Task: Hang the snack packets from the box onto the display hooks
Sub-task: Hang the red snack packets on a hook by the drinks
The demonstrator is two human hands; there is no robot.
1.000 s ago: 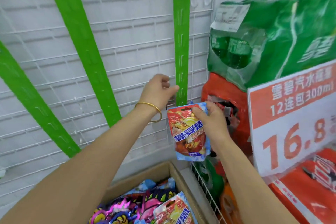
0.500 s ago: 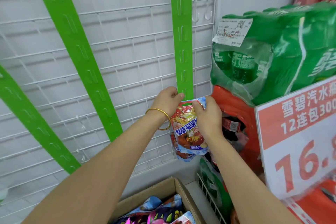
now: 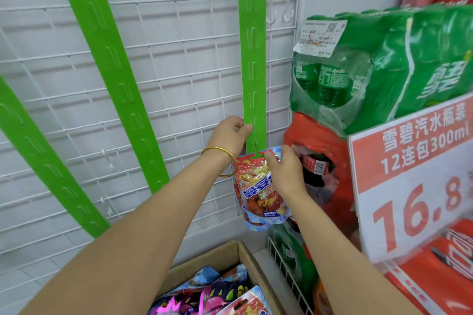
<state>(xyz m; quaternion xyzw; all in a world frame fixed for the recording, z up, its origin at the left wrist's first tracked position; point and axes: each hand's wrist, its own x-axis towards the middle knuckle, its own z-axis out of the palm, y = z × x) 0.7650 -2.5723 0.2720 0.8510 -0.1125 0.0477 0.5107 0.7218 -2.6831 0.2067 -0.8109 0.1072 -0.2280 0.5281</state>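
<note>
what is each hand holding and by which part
The left hand pinches the rightmost green plastic strip near its lower end; the right hand pinches the red-and-blue snack packet at its top edge.

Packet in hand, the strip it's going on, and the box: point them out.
packet point(image 3: 257, 198), head view, centre of printed front.
strip point(image 3: 253, 71), head view, mid-height of the rightmost green strip.
box point(image 3: 220, 258), head view, inner face of cardboard back wall.
</note>
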